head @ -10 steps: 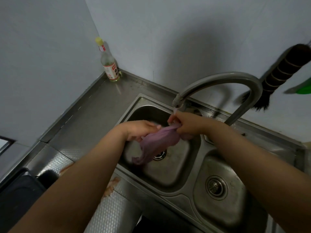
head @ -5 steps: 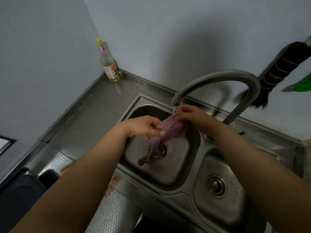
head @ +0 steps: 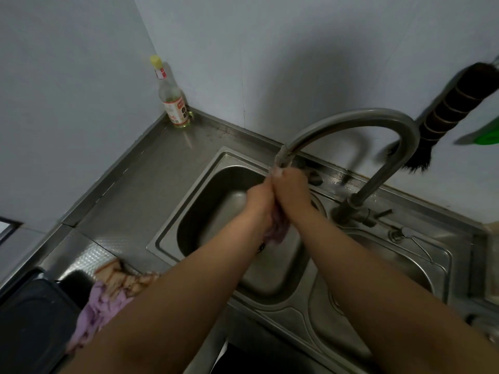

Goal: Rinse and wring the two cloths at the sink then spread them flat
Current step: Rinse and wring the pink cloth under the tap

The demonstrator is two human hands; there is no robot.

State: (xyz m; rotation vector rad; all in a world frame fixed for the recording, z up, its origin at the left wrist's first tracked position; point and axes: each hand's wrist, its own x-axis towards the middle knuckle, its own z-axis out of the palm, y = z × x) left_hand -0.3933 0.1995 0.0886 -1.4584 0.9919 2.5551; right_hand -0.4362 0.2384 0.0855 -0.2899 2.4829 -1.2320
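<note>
Cloth (head: 276,229) probably squeezed over steel sink (head: 189,211), grey walls (head: 67,103).

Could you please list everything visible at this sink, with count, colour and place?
Purple cloth in the hands: one, purple, bunched between both hands over the left basin.
Purple cloth on the counter: one, purple, crumpled on the counter, left of the left forearm.
Brown patterned cloth: one, tan and brown, on the counter beside the purple one.
Stainless steel double sink: one, grey, set in the steel counter.
Curved steel faucet: one, grey, spout ending just above the hands.
Clear glass bottle with yellow cap: one, upright in the back corner.
Dark brush: one, brown-black, against the wall on the right.
Green object: one, at the right edge, cut off.
Left hand: grips the cloth.
Right hand: grips the cloth.
</note>
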